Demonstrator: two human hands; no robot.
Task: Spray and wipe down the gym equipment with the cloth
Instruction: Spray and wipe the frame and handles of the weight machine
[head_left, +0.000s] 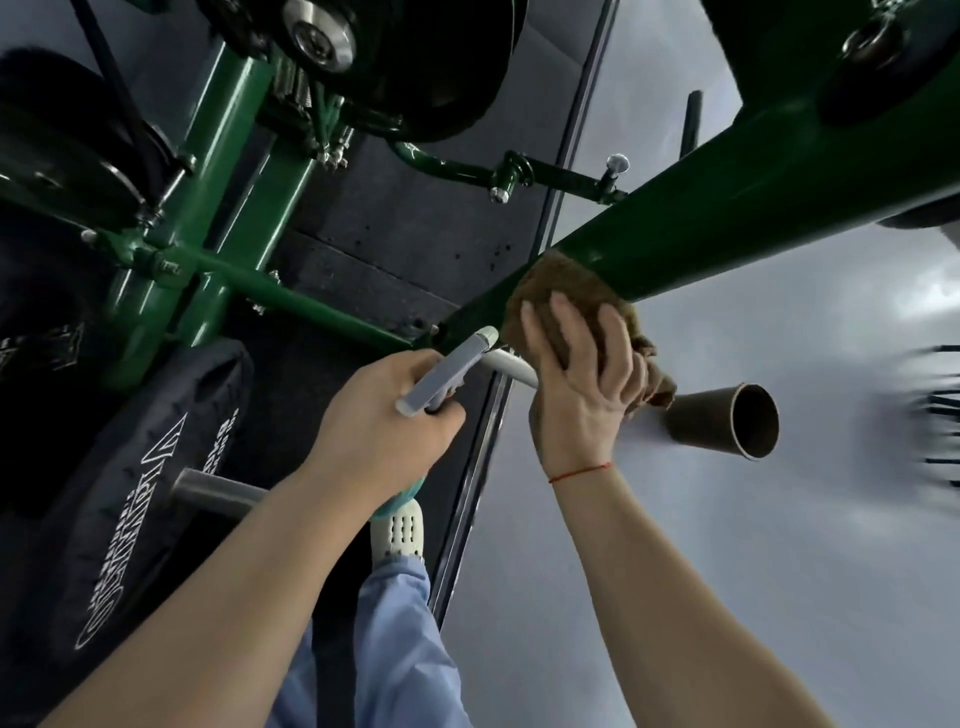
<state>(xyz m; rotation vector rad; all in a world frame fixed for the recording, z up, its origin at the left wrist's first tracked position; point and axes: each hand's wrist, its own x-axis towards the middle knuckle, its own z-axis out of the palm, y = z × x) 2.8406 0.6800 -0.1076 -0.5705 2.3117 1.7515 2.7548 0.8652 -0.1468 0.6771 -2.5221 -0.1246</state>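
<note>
Left grip (384, 421) clenched round the spray bottle (447, 371); right grip (582, 379) clasped the brown cloth (561, 286) over the green bar (727, 218).

Paper cup (727, 423) on grey floor (779, 571), white shoe (399, 530)

The right hand (582, 384) is holding the cloth (561, 286) against the bar (727, 218); the left hand (379, 431) is gripping the sprayer (447, 371) just beside it

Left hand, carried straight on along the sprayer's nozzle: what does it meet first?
Likely the brown cloth the right hand holds against the green beam, just past the sprayer tip; depth is unclear.
</note>
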